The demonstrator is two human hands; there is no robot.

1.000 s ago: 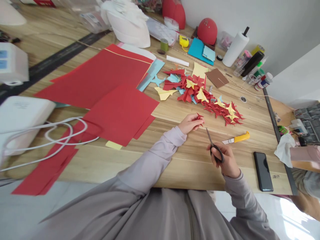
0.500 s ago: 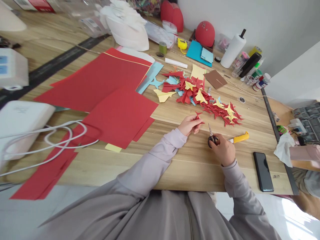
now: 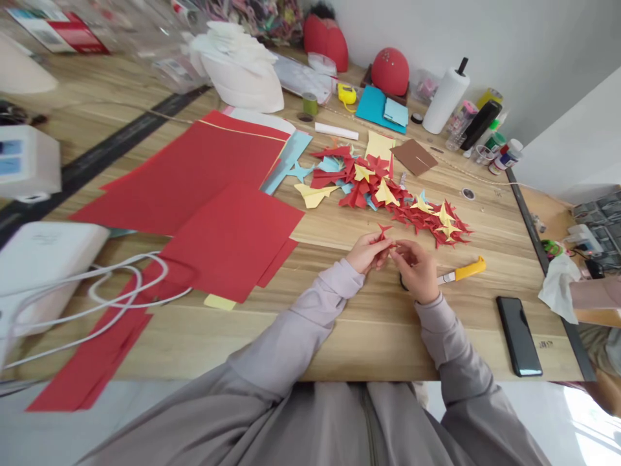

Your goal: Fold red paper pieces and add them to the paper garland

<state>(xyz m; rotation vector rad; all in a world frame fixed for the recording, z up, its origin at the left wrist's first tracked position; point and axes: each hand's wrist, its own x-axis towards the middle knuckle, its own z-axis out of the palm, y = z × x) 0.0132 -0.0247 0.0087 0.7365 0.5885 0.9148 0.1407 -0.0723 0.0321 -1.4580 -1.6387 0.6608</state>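
Holding a small red folded paper (image 3: pixel 384 230) in the left hand (image 3: pixel 369 252), with thumb and fingers closed on it, just off the near side of the paper pile (image 3: pixel 358 195). Pinching in with the right hand (image 3: pixel 418 268) too, with thumb and fingertip brought together at the near end of the same bit. Also spotting, on the near side of the pile, a dark scissors handle (image 3: pixel 402 282), mostly hidden behind the right hand, plus a yellow-handled cutter (image 3: pixel 469 268). Phone (image 3: pixel 519 336) further out, near right of the pile. Right beside that, a dark marking (image 3: pixel 546 345) on the tabletop (image 3: pixel 388 323), too tiny to read. Can't read the red-and-white package (image 3: pixel 75 32) way off far left of the pile, or the bottles (image 3: pixel 507 157) to its far right. Too blurry, tbh.
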